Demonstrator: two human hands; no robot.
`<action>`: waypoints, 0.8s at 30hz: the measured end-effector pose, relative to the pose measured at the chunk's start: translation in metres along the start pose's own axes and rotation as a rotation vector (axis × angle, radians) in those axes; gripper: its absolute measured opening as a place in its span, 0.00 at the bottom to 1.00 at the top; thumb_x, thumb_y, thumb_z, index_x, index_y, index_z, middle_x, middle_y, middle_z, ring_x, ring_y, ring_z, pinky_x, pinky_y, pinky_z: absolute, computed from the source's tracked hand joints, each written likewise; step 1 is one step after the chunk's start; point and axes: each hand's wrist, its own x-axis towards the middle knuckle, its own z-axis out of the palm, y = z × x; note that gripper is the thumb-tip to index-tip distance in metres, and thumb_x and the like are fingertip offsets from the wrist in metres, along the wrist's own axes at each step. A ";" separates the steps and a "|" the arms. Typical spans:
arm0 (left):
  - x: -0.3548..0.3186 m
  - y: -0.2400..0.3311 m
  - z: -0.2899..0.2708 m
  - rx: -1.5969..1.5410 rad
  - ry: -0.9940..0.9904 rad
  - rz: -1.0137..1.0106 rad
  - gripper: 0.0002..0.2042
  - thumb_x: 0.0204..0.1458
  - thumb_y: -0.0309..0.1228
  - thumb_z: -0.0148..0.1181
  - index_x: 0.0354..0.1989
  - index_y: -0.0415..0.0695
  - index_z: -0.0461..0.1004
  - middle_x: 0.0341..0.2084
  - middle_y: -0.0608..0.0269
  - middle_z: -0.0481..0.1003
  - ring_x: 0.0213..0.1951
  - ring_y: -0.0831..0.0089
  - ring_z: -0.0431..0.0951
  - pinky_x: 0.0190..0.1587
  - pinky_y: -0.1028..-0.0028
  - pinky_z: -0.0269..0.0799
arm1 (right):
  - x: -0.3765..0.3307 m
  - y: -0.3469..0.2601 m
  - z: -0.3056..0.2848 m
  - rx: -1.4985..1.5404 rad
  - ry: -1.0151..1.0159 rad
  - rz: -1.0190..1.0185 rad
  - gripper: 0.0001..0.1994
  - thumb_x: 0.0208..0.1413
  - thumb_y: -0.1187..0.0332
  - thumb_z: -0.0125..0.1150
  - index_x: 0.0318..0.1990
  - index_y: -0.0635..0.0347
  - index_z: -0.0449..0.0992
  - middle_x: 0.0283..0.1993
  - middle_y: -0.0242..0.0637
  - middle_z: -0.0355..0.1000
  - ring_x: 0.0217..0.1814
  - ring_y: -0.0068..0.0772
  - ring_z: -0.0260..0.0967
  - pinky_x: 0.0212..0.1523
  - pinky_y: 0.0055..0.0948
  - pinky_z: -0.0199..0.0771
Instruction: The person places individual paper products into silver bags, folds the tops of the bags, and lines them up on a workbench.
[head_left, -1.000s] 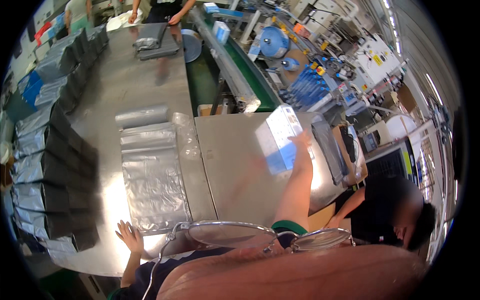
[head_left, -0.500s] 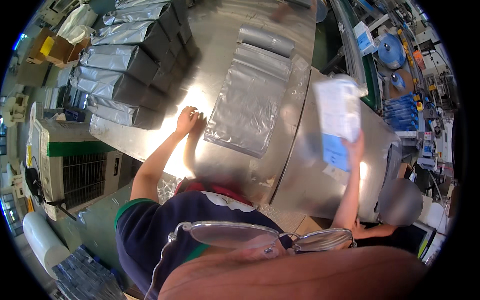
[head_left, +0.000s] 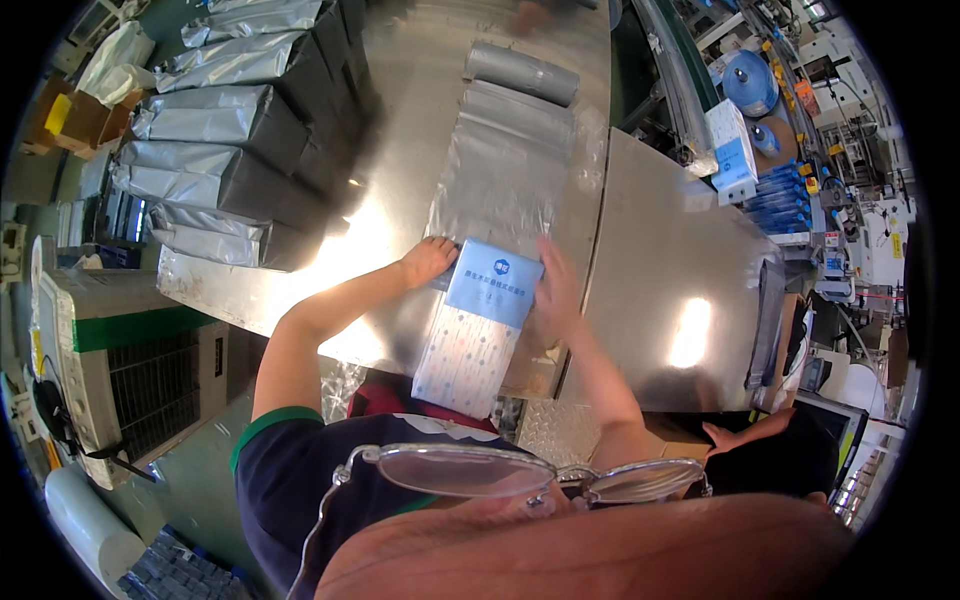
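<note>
A blue-and-white soft pack (head_left: 478,335) with a drop pattern lies tilted at the near edge of the metal table, its blue end over the near end of the flat grey plastic bags (head_left: 495,180). At the pack's right side, my right hand (head_left: 558,290) grips it, fingers along the edge. My left hand (head_left: 430,260) is closed, its fingers curled at the left edge of the top bag, beside the pack's blue end. The tips of those fingers are partly hidden.
Filled grey bags (head_left: 225,115) stand in a row at the left of the metal table (head_left: 650,240). A grey roll (head_left: 525,72) lies beyond the flat bags. Another blue-and-white pack (head_left: 732,150) sits by the conveyor at right. A co-worker's hand (head_left: 725,437) shows at lower right.
My right hand has brought the pack from the right side of the table to the near end of the flat bags. My left hand has moved right to the bags' edge.
</note>
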 end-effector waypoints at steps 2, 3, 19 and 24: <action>0.002 0.007 -0.001 -0.034 -0.052 -0.030 0.08 0.39 0.28 0.45 0.29 0.42 0.65 0.29 0.60 0.66 0.36 0.69 0.67 0.37 0.74 0.63 | 0.037 0.004 0.002 0.104 -0.040 0.253 0.13 0.47 0.61 0.42 0.36 0.55 0.68 0.31 0.45 0.67 0.35 0.44 0.64 0.37 0.38 0.62; 0.004 0.004 0.002 -0.023 -0.058 -0.051 0.08 0.39 0.29 0.45 0.29 0.42 0.65 0.29 0.61 0.66 0.36 0.69 0.67 0.37 0.74 0.63 | 0.052 0.001 -0.001 0.149 -0.044 0.363 0.13 0.49 0.60 0.41 0.36 0.56 0.69 0.29 0.47 0.68 0.33 0.46 0.65 0.35 0.38 0.63; -0.015 0.020 -0.016 -0.491 0.737 -0.432 0.05 0.34 0.23 0.50 0.23 0.40 0.63 0.26 0.54 0.64 0.31 0.58 0.65 0.31 0.68 0.61 | 0.038 -0.032 0.027 0.050 0.923 0.518 0.21 0.37 0.69 0.54 0.44 0.61 0.64 0.27 0.44 0.67 0.31 0.40 0.66 0.30 0.36 0.63; -0.008 0.030 0.007 -0.457 0.137 -0.937 0.09 0.35 0.24 0.50 0.28 0.40 0.66 0.28 0.52 0.66 0.34 0.57 0.66 0.36 0.68 0.64 | 0.027 0.010 0.038 0.110 0.181 0.723 0.11 0.44 0.69 0.44 0.33 0.66 0.69 0.32 0.54 0.66 0.36 0.49 0.64 0.34 0.38 0.63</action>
